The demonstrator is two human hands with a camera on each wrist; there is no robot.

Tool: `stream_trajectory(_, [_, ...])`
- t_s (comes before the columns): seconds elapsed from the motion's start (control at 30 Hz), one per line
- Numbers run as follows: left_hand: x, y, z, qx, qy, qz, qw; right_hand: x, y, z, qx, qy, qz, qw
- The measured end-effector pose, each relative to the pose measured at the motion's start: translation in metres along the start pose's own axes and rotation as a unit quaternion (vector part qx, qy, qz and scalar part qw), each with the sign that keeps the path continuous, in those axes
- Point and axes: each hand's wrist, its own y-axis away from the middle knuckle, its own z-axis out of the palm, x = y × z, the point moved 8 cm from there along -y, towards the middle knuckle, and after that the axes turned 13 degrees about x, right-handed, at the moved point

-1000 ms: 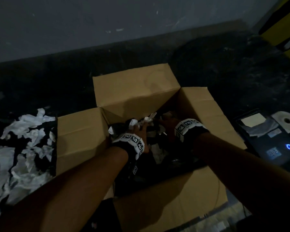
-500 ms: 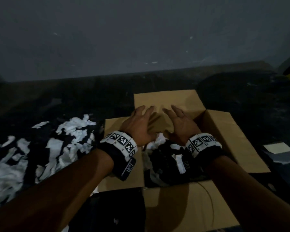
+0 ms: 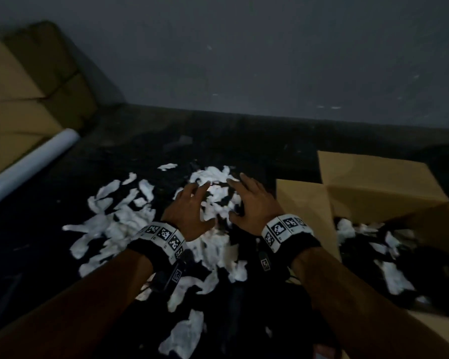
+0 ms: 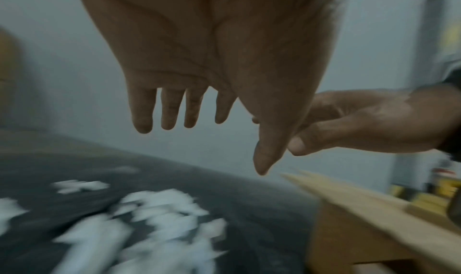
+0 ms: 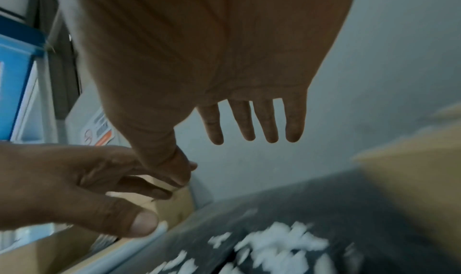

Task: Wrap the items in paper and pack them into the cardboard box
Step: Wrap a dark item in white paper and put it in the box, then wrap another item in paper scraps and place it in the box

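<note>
Both hands, left hand (image 3: 189, 211) and right hand (image 3: 254, 203), hover side by side with fingers spread and empty over the scraps (image 3: 130, 218), probably to scoop more padding. Just right, the box (image 3: 306, 211) stands open, scraps inside; dark tabletop (image 3: 36, 229) lies free leftward.

White torn paper scraps (image 3: 130, 224) are strewn over the dark floor; beside them an open cardboard box (image 3: 306, 211) is partly filled with scraps.
</note>
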Motion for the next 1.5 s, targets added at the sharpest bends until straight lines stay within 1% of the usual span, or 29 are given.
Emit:
stream_trajectory(0.07, [-0.047,0.003,-0.008,0.005,-0.004,-0.02,1.0,-0.027,-0.014,0.029,-0.015,-0.005,-0.001,1.0])
stream_trajectory(0.17, [-0.108,0.001,-0.015,-0.007,-0.01,-0.051,0.999,-0.054,-0.03,0.067,-0.037,-0.021,0.022,0.999])
stream_trajectory(0.3, [-0.181,-0.011,-0.01,-0.04,-0.015,-0.098,0.994,-0.071,-0.048,0.107,-0.065,-0.03,0.063,0.995])
stream_trajectory(0.4, [-0.215,-0.026,-0.002,-0.056,-0.022,-0.114,0.992,-0.07,-0.062,0.133,-0.091,-0.026,0.095,0.991])
stream_trajectory(0.5, [-0.235,-0.048,0.008,-0.063,-0.019,-0.114,0.991,-0.058,-0.079,0.156,-0.106,-0.017,0.128,0.986])
stream_trajectory(0.67, [-0.248,-0.101,0.027,-0.059,-0.005,-0.118,0.991,-0.022,-0.121,0.18,-0.117,0.009,0.163,0.98])
stream_trajectory(0.8, [-0.253,-0.16,0.046,-0.069,-0.002,-0.124,0.99,0.014,-0.164,0.192,-0.111,-0.001,0.202,0.973])
stream_trajectory(0.9, [-0.263,-0.202,0.071,-0.083,0.015,-0.141,0.986,0.042,-0.201,0.204,-0.104,0.007,0.222,0.969])
stream_trajectory(0.97, [-0.267,-0.224,0.085,-0.092,0.013,-0.148,0.985,0.06,-0.225,0.213,-0.12,0.006,0.239,0.964])
stream_trajectory(1.13, [-0.269,-0.263,0.138,-0.127,-0.014,-0.151,0.98,0.099,-0.259,0.246,-0.145,0.021,0.269,0.952])
stream_trajectory(1.2, [-0.261,-0.267,0.143,-0.13,-0.007,-0.144,0.981,0.103,-0.261,0.253,-0.151,0.029,0.274,0.949])
stream_trajectory(1.27, [-0.254,-0.268,0.161,-0.143,0.008,-0.126,0.982,0.104,-0.261,0.269,-0.162,0.02,0.271,0.949])
stream_trajectory(1.3, [-0.249,-0.265,0.172,-0.15,0.016,-0.105,0.983,0.102,-0.259,0.278,-0.161,0.017,0.26,0.952])
stream_trajectory(1.4, [-0.224,-0.242,0.189,-0.153,0.048,-0.006,0.987,0.079,-0.24,0.291,-0.138,-0.012,0.209,0.968])
stream_trajectory(1.43, [-0.215,-0.231,0.189,-0.154,0.056,0.015,0.986,0.069,-0.231,0.292,-0.131,-0.023,0.195,0.972])
stream_trajectory(1.5, [-0.203,-0.204,0.186,-0.166,0.067,0.036,0.983,0.048,-0.208,0.292,-0.131,-0.035,0.175,0.975])
